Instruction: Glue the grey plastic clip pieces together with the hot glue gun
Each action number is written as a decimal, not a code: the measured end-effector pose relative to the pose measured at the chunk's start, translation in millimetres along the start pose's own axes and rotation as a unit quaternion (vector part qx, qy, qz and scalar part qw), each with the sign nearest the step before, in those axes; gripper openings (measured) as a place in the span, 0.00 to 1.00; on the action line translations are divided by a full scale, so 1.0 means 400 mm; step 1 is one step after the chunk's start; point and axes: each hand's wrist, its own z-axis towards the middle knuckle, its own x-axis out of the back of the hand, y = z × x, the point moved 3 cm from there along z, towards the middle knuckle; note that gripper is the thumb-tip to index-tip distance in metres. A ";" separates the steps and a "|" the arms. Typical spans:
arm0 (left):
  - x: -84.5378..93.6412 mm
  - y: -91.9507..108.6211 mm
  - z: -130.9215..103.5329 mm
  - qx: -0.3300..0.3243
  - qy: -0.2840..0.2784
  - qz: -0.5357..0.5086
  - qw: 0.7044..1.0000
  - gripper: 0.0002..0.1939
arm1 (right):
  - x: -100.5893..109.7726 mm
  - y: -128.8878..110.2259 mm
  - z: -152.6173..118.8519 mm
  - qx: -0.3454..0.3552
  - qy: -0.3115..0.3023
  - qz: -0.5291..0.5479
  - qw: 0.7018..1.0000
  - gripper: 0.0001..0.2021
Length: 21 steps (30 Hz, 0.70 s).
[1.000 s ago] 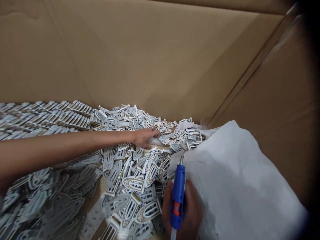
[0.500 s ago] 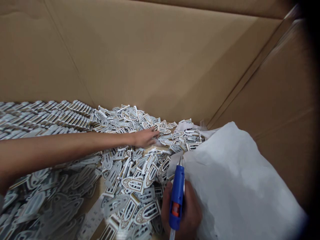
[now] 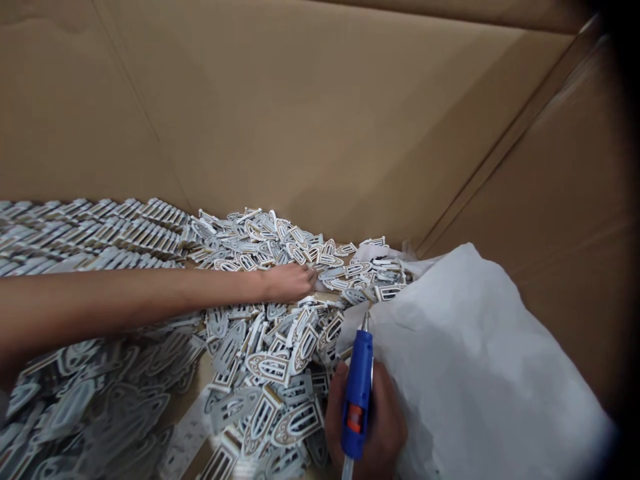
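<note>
A blue glue gun [image 3: 357, 393] with an orange part and a metal tip is gripped in my right hand [image 3: 380, 420], low in the middle, its tip pointing up and away. My left hand [image 3: 293, 282] reaches in from the left with its fingers curled in at the edge of a pile of small white arch-shaped pieces [image 3: 270, 367]. What those fingers hold, if anything, is hidden. Some pieces show a brown scroll pattern; others lie grey side up.
Rows of stacked pieces [image 3: 100, 230] stand at the back left. Behind rises a tall cardboard wall [image 3: 300, 113], with another on the right. White sheeting [image 3: 475, 373] covers the right side. A paper with marks [image 3: 185, 433] lies at the bottom.
The fingers of my left hand, stretched out over the pieces before, are now curled in, and the hand sits slightly further left. My right hand still holds the glue gun.
</note>
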 end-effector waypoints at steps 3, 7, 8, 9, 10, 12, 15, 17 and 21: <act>-0.008 -0.007 0.006 0.002 0.016 -0.020 1.000 0.18 | 0.000 0.001 -0.002 0.011 0.029 -0.006 1.000 0.07; -0.001 -0.008 0.009 -0.007 -0.007 0.023 1.000 0.16 | -0.002 0.000 -0.002 0.006 0.010 -0.013 1.000 0.07; 0.005 -0.007 0.008 -0.017 -0.014 0.027 0.999 0.15 | -0.003 -0.001 -0.003 0.004 0.006 -0.011 1.000 0.08; 0.011 -0.006 0.006 -0.029 -0.020 0.027 0.999 0.14 | -0.002 -0.001 -0.004 0.006 0.013 -0.008 1.000 0.08; 0.018 -0.007 0.003 -0.041 -0.024 0.026 0.999 0.13 | -0.002 0.000 -0.006 0.010 0.022 -0.005 1.000 0.08; 0.030 -0.011 -0.002 -0.054 -0.025 0.026 0.998 0.15 | -0.005 0.006 -0.011 0.012 0.035 -0.005 0.999 0.07; 0.035 -0.025 0.000 -0.034 -0.028 0.030 0.999 0.19 | -0.010 0.017 -0.018 0.013 0.037 -0.005 0.999 0.07; 0.030 -0.028 0.007 -0.009 -0.034 0.031 0.999 0.19 | -0.011 0.020 -0.020 0.020 0.036 -0.004 0.999 0.07; 0.020 -0.003 0.024 0.022 -0.009 0.041 0.999 0.18 | -0.010 0.017 -0.017 0.018 0.037 -0.012 0.999 0.08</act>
